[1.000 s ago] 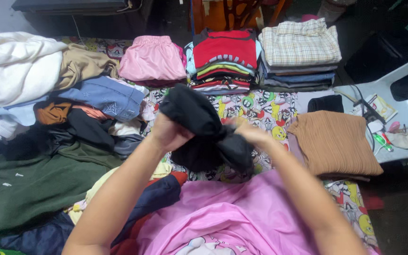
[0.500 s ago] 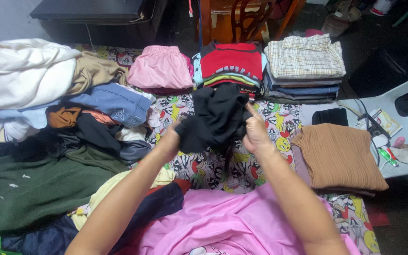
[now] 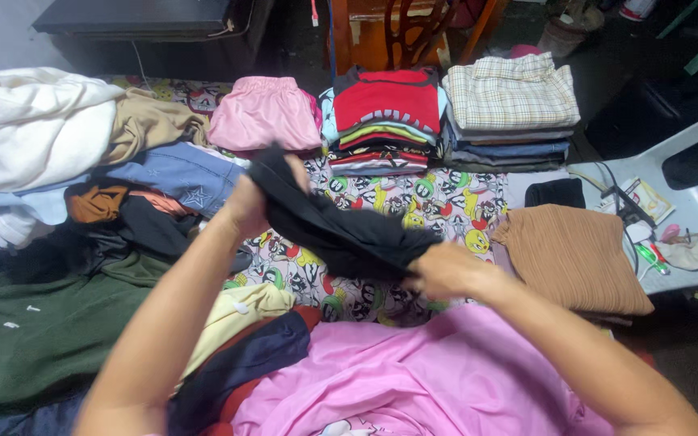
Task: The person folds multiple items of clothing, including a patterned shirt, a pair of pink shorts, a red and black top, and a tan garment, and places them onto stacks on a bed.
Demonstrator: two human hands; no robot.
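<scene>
Both hands grip one black garment point(image 3: 341, 230), stretched slantwise above a cartoon-print sheet point(image 3: 414, 198). My left hand point(image 3: 254, 202) is closed on its upper end at about 10 o'clock from frame centre; my right hand point(image 3: 446, 270) is closed on the lower end at about 4 o'clock. The cloth between them is bunched, not flat, so I judge this piece unfolded or at most part-folded.

Done, judging by how things lie: three neat stacks along 12 to 1 o'clock, namely a pink folded piece point(image 3: 264, 113), a red-topped stack point(image 3: 385, 117) and a plaid-topped stack point(image 3: 510, 113). A brown ribbed piece point(image 3: 567, 254) lies folded at 3 o'clock, with a small black folded item point(image 3: 555, 192) just beyond it.

Left: a loose heap from 8 to 10 o'clock, with white cloth point(image 3: 34, 129), tan cloth point(image 3: 147, 125), blue denim point(image 3: 175, 173) and a dark green garment point(image 3: 34, 331). Pink fabric point(image 3: 414, 379) spreads at 6 o'clock, close under my arms. I put the sorting roughly half through.

Hard to make out: what kind of garment the black piece is, since its shape is lost in folds. Fingertips of both hands are buried in cloth. The heap runs off the left edge, so its full extent is unknown. Small clutter on the white plastic chair point(image 3: 688, 202) at 3 o'clock is too small to identify.
</scene>
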